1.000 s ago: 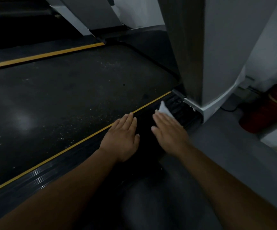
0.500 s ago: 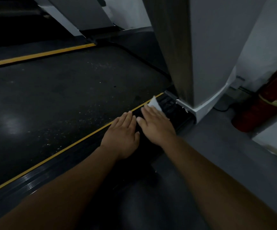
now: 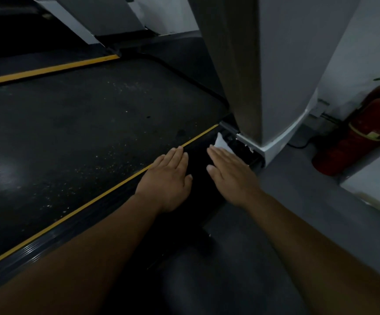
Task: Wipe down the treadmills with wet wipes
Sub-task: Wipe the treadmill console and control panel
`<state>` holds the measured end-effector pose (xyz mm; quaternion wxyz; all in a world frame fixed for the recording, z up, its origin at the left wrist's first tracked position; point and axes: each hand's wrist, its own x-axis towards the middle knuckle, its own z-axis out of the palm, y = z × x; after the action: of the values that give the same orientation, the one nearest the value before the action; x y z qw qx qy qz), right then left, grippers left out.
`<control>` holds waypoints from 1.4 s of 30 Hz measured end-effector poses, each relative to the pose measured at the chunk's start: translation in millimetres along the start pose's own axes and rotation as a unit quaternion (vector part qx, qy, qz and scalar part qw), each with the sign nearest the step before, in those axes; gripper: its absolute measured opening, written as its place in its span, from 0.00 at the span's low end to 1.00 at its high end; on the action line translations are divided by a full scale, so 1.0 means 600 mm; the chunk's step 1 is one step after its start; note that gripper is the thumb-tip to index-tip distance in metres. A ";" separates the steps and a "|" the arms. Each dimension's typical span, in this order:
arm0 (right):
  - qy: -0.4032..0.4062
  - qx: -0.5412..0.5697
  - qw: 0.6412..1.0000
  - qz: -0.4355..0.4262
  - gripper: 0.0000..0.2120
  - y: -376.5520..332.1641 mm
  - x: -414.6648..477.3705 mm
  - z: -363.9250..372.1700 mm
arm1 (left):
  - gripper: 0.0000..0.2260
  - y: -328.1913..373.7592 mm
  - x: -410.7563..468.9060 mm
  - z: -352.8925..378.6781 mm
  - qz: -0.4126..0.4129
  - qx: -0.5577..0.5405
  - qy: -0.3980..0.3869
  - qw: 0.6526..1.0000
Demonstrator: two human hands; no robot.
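A dark treadmill belt (image 3: 75,137) fills the left of the head view, edged by a yellow line and a black ribbed side rail (image 3: 55,237). My right hand (image 3: 230,173) lies flat with straight fingers on a white wet wipe (image 3: 221,143), pressing it onto the rail close to the base of the grey upright (image 3: 275,64). Only the wipe's far corner shows past my fingertips. My left hand (image 3: 168,178) rests flat on the same rail just to the left, fingers straight, holding nothing.
A red fire extinguisher (image 3: 362,133) stands against the white wall at the right, with a black cable on the grey floor (image 3: 309,201) beside it. A second grey upright (image 3: 98,17) rises at the far end of the belt.
My right hand slid the wipe left toward my left hand, then back right toward the upright's base. My left hand has stayed on the rail.
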<state>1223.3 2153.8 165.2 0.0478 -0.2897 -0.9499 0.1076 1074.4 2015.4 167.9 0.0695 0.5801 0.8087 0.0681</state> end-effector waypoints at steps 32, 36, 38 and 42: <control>0.006 -0.034 0.994 0.102 0.33 -0.004 0.084 -0.006 | 0.36 0.004 -0.004 0.003 -0.008 -0.013 0.026 1.000; -0.005 -0.022 0.994 0.105 0.33 -0.019 0.094 -0.010 | 0.35 0.003 -0.004 0.003 -0.011 -0.018 0.021 1.000; 0.021 -0.029 0.992 0.121 0.33 -0.010 0.068 -0.002 | 0.34 0.003 -0.003 0.002 -0.011 -0.013 0.027 0.999; 0.010 -0.041 0.981 0.189 0.34 -0.039 0.093 0.000 | 0.29 0.004 -0.004 0.002 -0.012 -0.014 0.025 1.000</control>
<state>1164.5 2166.0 172.0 0.0239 -0.4667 -0.8811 0.0733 1077.8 2013.7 167.4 0.0585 0.5673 0.8162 0.0926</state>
